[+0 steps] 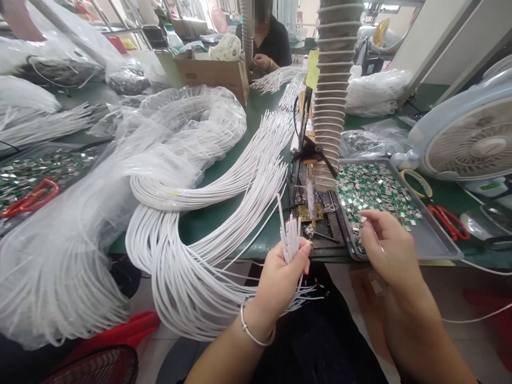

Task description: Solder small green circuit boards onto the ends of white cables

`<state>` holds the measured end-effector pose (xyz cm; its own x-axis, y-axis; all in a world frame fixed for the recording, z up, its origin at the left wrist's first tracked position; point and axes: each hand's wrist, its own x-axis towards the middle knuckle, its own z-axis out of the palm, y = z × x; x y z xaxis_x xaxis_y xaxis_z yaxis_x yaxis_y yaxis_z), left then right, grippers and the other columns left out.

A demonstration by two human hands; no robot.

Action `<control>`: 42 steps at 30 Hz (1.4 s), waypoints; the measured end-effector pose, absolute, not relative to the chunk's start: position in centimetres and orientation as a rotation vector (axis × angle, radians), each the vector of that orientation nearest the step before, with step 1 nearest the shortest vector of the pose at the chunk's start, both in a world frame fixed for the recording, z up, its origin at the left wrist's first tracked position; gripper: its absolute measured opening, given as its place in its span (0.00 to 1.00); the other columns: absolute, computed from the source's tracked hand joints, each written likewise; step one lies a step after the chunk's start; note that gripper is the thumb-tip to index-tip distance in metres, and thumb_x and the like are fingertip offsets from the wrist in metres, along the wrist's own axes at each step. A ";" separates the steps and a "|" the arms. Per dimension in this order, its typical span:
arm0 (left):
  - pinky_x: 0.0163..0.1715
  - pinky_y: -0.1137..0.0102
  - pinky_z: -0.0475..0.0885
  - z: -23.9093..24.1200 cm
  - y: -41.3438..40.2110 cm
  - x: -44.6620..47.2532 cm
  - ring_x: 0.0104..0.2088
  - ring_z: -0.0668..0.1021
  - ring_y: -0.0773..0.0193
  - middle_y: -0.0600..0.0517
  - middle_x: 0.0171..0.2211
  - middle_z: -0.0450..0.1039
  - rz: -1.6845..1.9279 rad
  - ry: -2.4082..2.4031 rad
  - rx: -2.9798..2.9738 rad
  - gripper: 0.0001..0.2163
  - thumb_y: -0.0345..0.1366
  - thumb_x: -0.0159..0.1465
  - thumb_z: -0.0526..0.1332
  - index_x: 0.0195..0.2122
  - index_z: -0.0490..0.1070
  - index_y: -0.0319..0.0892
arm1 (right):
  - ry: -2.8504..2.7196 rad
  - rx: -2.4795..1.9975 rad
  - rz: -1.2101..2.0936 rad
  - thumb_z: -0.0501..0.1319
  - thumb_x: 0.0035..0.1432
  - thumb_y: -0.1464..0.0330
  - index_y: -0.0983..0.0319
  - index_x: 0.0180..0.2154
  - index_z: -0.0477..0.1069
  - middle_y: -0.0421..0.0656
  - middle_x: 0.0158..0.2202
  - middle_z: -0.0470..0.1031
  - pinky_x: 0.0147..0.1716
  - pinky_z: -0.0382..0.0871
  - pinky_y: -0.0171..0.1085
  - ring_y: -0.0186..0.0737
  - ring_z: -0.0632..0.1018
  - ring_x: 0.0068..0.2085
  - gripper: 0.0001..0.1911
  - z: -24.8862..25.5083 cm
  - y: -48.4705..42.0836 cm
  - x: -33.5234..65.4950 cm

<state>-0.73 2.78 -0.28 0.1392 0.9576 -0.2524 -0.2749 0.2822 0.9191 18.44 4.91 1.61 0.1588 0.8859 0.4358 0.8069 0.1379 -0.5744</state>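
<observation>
My left hand is wrapped round a small bunch of white cables, their cut ends pointing up with reddish wire tips. My right hand is over the front left of a grey tray, thumb and forefinger drawn together; what lies between them, if anything, I cannot make out. Many small green circuit boards with metal connectors lie in that tray. Between my hands stands an upright soldering iron, its tip low over a dark board. Long white cables curve over the table's front edge on the left.
A ribbed hose hangs beside the iron. At right are a fan, a tape roll and red-handled cutters. Bagged cables and a cardboard box stand left. Across the table sits another person.
</observation>
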 end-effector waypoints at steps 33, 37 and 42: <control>0.21 0.78 0.59 1.2 2.9 -0.4 0.16 0.57 0.78 0.57 0.23 0.66 1.067 1.003 0.837 0.01 0.29 0.59 0.58 0.32 0.67 0.38 | -1.391 -1.262 0.779 0.56 0.60 0.69 0.61 0.33 0.67 0.35 0.21 0.69 0.21 0.70 0.27 0.27 0.72 0.21 0.04 -0.1 2.2 11.9; 0.19 0.78 0.55 0.9 3.1 -0.4 0.16 0.57 0.78 0.59 0.19 0.61 1.063 1.038 0.802 0.02 0.30 0.59 0.57 0.33 0.67 0.38 | -1.548 -1.223 0.537 0.54 0.60 0.74 0.61 0.43 0.69 0.42 0.32 0.73 0.27 0.75 0.32 0.30 0.75 0.28 0.10 -0.8 2.2 12.3; 0.17 0.78 0.52 1.3 3.4 -0.4 0.16 0.56 0.77 0.61 0.17 0.57 1.056 1.023 0.713 0.03 0.32 0.58 0.58 0.33 0.66 0.38 | -1.663 -1.047 0.222 0.53 0.58 0.79 0.58 0.50 0.68 0.48 0.44 0.72 0.35 0.77 0.40 0.39 0.77 0.41 0.20 -1.8 2.2 12.8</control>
<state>-0.39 3.43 1.26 0.1392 0.9354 -0.3251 -0.3545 0.3537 0.8656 12.81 2.19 -1.75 -0.0041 0.7246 0.6891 0.5183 0.5909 -0.6182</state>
